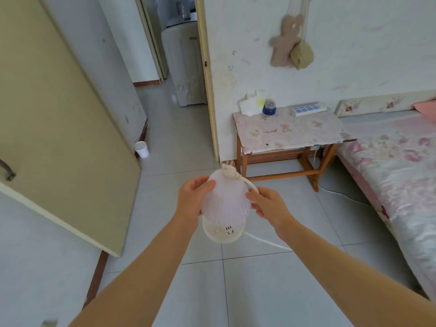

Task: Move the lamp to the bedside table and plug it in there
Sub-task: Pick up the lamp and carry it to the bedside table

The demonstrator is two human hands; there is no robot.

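Only one view is given, taken from head height and tilted forward and down across a tiled floor (pixel 271 291). Both forearms are seen reaching out from the bottom edge, so the left hand (pixel 192 200) and right hand (pixel 269 205) are caught close, just below the middle of the frame, with the lamp (pixel 225 206) between them. The bedside table (pixel 290 133) is faced from well apart, its tabletop seen obliquely from above, right of centre. The bed (pixel 401 166) is cut off by the right edge; an open door (pixel 59 114) fills the left. Straight lines are bowed toward the edges by the wide lens. No second view is offered, so nothing is shared.
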